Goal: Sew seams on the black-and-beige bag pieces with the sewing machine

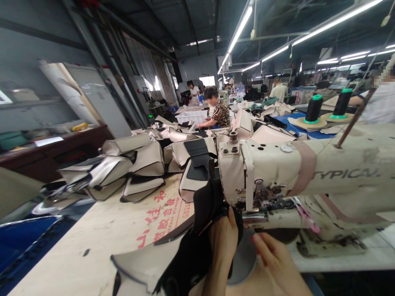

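The left hand (224, 236) curls closed on the black cloth of a cream bag (145, 263), lower centre, against the sewing machine (277, 164). The right hand (273, 253), half-curled, meets a grey panel (243, 263); I cannot tell if it grips. Bare tabletop (70, 246) spreads lower left to a slanting edge, piled bags (143, 158) behind. Cloth hides most left fingers from me.
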`<state>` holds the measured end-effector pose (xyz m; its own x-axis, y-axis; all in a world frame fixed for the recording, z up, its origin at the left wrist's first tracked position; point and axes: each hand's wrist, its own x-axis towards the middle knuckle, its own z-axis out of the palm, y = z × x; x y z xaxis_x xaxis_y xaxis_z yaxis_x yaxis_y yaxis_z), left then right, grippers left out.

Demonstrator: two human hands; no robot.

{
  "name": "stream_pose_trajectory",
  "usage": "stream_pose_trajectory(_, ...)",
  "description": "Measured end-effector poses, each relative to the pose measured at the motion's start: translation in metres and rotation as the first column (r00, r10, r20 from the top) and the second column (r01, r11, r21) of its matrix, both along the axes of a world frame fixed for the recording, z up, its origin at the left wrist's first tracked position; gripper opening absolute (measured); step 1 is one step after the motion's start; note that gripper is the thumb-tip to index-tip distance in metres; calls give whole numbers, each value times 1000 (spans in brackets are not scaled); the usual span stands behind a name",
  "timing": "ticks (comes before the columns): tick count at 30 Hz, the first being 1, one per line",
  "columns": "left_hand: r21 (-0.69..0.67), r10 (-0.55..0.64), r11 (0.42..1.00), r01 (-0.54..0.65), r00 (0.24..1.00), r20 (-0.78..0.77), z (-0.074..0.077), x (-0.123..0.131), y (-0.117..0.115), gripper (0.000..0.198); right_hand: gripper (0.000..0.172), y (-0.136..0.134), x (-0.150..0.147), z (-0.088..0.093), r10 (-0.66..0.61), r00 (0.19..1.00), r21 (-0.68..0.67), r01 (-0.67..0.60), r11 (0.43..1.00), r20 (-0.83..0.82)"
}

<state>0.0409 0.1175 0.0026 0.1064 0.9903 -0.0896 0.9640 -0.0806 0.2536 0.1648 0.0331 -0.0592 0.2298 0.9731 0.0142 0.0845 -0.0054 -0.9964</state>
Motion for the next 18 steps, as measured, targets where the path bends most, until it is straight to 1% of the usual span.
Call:
stream_pose_trajectory(1,-8,-6,1000,6,1000,-3,1,0,0,54,37,12,-22,-4,46,987,-10,-48,999,-157)
stream_pose_trajectory(2,-15,-11,1000,11,1000,-4,2,0,0,54,40,22,-39,-8,51,976,-19,-56,998,-214)
stream_pose_trajectory(4,-27,-13,1000,13,1000,-3,2,-1,2,54,43,35,-57,-16,-9,954,-41,-3,999,-301)
stream_pose_trajectory(7,-36,-1,999,1,1000,7,-2,-2,7,54,43,41,-61,-26,-129,923,-91,103,990,-363)
stream_pose_trajectory(10,-48,-11,999,12,1000,23,-8,-3,15,49,43,45,-61,-27,-226,877,-149,178,973,-425)
stream_pose_trajectory(15,-51,-74,996,78,995,61,-12,-5,29,36,44,55,-72,-18,-309,795,-239,211,948,-522)
stream_pose_trajectory(18,-40,-89,995,93,993,80,-11,-5,35,33,45,62,-81,-14,-331,783,-269,216,939,-526)
